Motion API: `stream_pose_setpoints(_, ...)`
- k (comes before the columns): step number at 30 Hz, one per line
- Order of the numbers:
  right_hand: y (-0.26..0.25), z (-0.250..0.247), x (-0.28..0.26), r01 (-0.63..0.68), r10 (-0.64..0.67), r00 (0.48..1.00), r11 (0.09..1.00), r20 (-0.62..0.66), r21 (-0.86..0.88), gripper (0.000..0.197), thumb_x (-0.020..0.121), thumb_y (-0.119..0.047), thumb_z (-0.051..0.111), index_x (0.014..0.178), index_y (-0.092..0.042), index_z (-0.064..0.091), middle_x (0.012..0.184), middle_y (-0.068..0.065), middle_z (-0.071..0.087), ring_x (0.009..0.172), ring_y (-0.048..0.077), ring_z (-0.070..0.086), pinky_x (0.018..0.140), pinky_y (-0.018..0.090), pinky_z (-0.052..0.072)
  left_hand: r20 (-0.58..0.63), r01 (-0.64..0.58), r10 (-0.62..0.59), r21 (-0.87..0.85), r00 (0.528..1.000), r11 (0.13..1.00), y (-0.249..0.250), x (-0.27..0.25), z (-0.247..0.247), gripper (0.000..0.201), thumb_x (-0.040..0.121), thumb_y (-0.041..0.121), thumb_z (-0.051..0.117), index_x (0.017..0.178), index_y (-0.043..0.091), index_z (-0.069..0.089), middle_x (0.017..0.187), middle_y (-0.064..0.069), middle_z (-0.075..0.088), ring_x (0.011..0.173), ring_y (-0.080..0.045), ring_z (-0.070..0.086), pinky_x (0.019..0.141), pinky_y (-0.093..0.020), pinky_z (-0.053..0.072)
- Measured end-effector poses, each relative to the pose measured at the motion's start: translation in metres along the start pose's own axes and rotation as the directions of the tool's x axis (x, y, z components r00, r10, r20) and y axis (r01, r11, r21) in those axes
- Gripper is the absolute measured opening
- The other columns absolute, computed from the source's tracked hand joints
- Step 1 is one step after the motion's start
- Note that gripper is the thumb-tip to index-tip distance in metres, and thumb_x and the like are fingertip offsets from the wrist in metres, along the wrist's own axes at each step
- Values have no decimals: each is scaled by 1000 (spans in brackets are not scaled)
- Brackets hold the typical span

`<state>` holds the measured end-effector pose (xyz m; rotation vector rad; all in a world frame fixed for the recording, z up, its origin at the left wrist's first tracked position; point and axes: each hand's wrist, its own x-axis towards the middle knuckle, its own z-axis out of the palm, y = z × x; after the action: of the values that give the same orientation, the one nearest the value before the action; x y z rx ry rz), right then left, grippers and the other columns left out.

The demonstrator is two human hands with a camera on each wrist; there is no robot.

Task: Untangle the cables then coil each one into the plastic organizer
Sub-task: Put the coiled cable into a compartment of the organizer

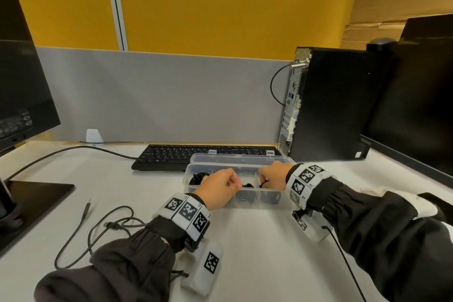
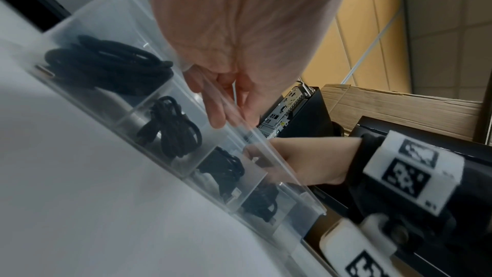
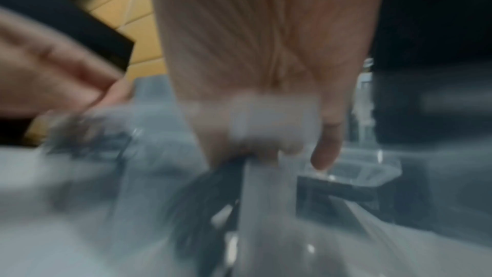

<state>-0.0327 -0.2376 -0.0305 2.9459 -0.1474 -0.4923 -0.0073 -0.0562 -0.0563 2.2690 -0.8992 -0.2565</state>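
Note:
A clear plastic organizer point(image 1: 245, 203) sits open on the white desk, its lid tipped back. Coiled black cables fill several compartments point(image 2: 106, 64) point(image 2: 170, 127) point(image 2: 223, 167). My right hand point(image 1: 263, 179) reaches into a right-hand compartment and pinches a black cable point(image 1: 264, 182) there; the right wrist view is blurred, with a dark cable point(image 3: 213, 197) below the fingers. My left hand point(image 1: 234, 182) hovers over the organizer's middle with fingers curled, and nothing shows in them point(image 2: 226, 100). A loose tangle of black cables point(image 1: 107, 225) lies on the desk at the left.
A black keyboard point(image 1: 196, 154) lies just behind the organizer. A PC tower point(image 1: 331, 105) and a monitor point(image 1: 421, 95) stand at the right. Another monitor point(image 1: 22, 76) with its base point(image 1: 31, 203) is at the left, its cable point(image 1: 73, 149) crossing the desk.

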Motion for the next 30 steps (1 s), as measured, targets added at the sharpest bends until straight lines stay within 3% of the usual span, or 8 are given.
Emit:
stream_pose_setpoints(5, 1, 6, 0, -29, 31, 999, 998, -41, 63, 31, 95, -37, 49, 118, -18, 55, 121, 3, 60, 115, 23, 52, 102, 40, 31, -4, 1, -1, -3, 1000, 1000, 1, 0, 1, 8, 96, 22, 46, 92, 21, 53, 90, 9, 54, 92, -16, 54, 102, -44, 39)
stream_pose_setpoints(10, 13, -15, -9, 18, -18, 1000, 995, -2, 99, 43, 90, -33, 59, 128, -13, 55, 125, 5, 59, 113, 22, 54, 94, 29, 41, -10, 5, -5, -12, 1000, 1000, -1, 2, 3, 9, 96, 22, 46, 90, 23, 52, 89, 9, 54, 91, -14, 53, 103, -44, 38)
stream_pose_setpoints(15, 14, -10, 2, 29, -29, 999, 1000, 32, -1, 43, 77, -39, 73, 108, -10, 70, 95, 7, 70, 81, 22, 59, 77, 28, 51, -16, 4, -3, 3, 1000, 1000, 0, 2, 5, 9, 96, 21, 46, 90, 22, 53, 85, 11, 53, 91, -15, 54, 103, -45, 37)
stream_pose_setpoints(17, 13, -8, 5, 12, -11, 1000, 1000, 24, -4, 44, 74, -39, 76, 105, -8, 71, 89, 7, 68, 77, 21, 57, 73, 27, 49, -21, 6, -6, 7, 1000, 1000, 0, 2, 5, 9, 96, 22, 46, 90, 21, 53, 89, 8, 55, 94, -17, 56, 104, -44, 35)
stream_pose_setpoints(22, 7, -8, 3, -46, 46, 999, 999, 2, -10, 43, 78, -37, 74, 111, -11, 67, 107, 7, 68, 88, 23, 60, 73, 30, 48, -20, 0, 0, 14, 1000, 1000, 2, 0, 5, 9, 96, 23, 47, 88, 22, 51, 94, 5, 56, 94, -16, 56, 103, -42, 36)
stream_pose_setpoints(24, 5, -9, -5, -71, 71, 997, 996, -4, -54, 49, 79, -42, 72, 118, -14, 64, 112, 4, 65, 102, 24, 60, 85, 38, 49, -17, -2, 1, -65, 1000, 998, 3, -4, -3, 9, 96, 21, 47, 88, 21, 52, 93, 4, 57, 91, -15, 55, 95, -37, 44)
stream_pose_setpoints(27, -4, -17, -27, -94, 92, 956, 996, -280, 8, 39, 88, -41, 61, 121, -21, 58, 118, 2, 62, 109, 23, 58, 96, 42, 44, -105, -63, 47, -150, 993, 987, 2, -17, -23, 10, 94, 18, 50, 86, 22, 52, 89, 6, 57, 87, -12, 55, 81, -25, 47)
stream_pose_setpoints(30, -37, -31, -56, 167, 17, 838, 943, -545, 286, 27, 94, -39, 51, 109, -20, 62, 102, 3, 68, 90, 19, 62, 82, 35, 52, -160, -104, 79, -152, 984, 983, -6, -33, -50, 7, 94, 21, 52, 86, 22, 54, 86, 7, 58, 83, -10, 55, 75, -20, 45)
